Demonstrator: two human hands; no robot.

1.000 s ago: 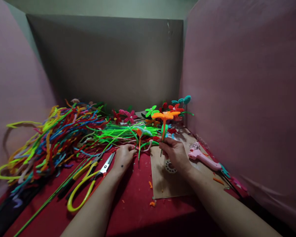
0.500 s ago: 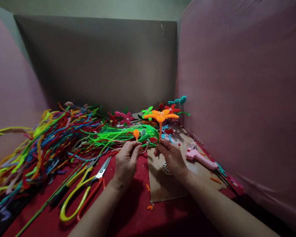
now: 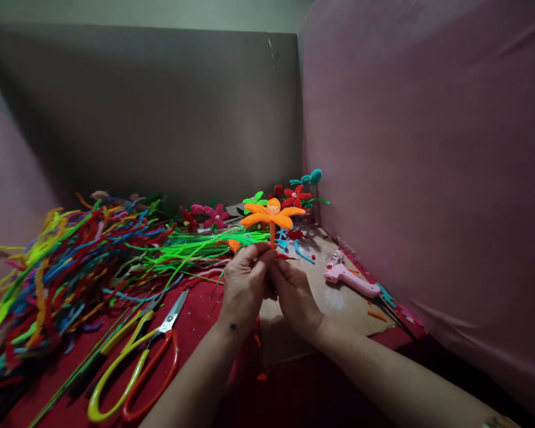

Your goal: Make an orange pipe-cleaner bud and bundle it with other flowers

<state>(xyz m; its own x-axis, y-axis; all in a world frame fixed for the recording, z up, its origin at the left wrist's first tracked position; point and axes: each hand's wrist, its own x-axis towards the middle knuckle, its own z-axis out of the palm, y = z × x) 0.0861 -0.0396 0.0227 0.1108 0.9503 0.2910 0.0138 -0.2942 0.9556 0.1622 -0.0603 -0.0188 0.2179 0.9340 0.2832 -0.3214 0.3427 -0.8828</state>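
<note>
An orange pipe-cleaner flower [image 3: 273,219] with pale stamens stands upright above my two hands, which meet at its stem. My left hand [image 3: 246,288] is closed, its thumb and forefinger pinching just under the bloom. Pressed against those fingertips, my right hand [image 3: 296,297] is closed round the stem lower down. An orange bud [image 3: 234,245] shows just behind the left knuckles; how it joins the stem is hidden. Fingers cover the lower stem.
Scissors [image 3: 169,318] with yellow and red handles lie left, beside yellow-handled pliers [image 3: 136,327]. Loose coloured pipe cleaners [image 3: 62,267] heap at far left, green stems [image 3: 182,249] behind. A pink glue gun [image 3: 352,279] lies on cardboard [image 3: 307,339] at right. Finished flowers [image 3: 296,195] stand at back.
My hands, apart before with the bud in the left and the flower in the right, have come together at the flower's stem. The view has turned slightly right.
</note>
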